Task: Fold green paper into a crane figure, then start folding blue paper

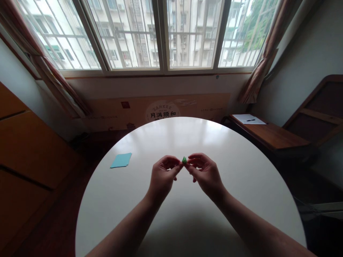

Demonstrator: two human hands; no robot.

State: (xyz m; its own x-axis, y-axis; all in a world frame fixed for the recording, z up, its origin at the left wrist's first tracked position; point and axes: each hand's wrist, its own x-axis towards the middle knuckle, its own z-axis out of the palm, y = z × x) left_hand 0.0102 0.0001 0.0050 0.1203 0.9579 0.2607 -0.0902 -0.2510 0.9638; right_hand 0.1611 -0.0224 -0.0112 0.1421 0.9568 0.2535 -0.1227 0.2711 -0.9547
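Note:
Between my two hands, above the middle of the white table, is a small green folded paper piece (184, 160) with pointed tips facing up. My left hand (164, 174) pinches its left side between thumb and fingers. From the right, my right hand (205, 174) grips the lower right side with the thumb and a finger, its other fingers curled. The piece is too small to make out its exact folds. Off to the left, a light blue stack of square paper (121, 160) lies flat on the tabletop, apart from both hands.
The round white table (115, 214) fills the foreground. Past its right edge stands a brown wooden side table (281, 137) bearing a paper sheet (245, 119) and a dark pen (250, 120). Wooden cabinets (29, 150) are at left, a barred window (128, 35) ahead.

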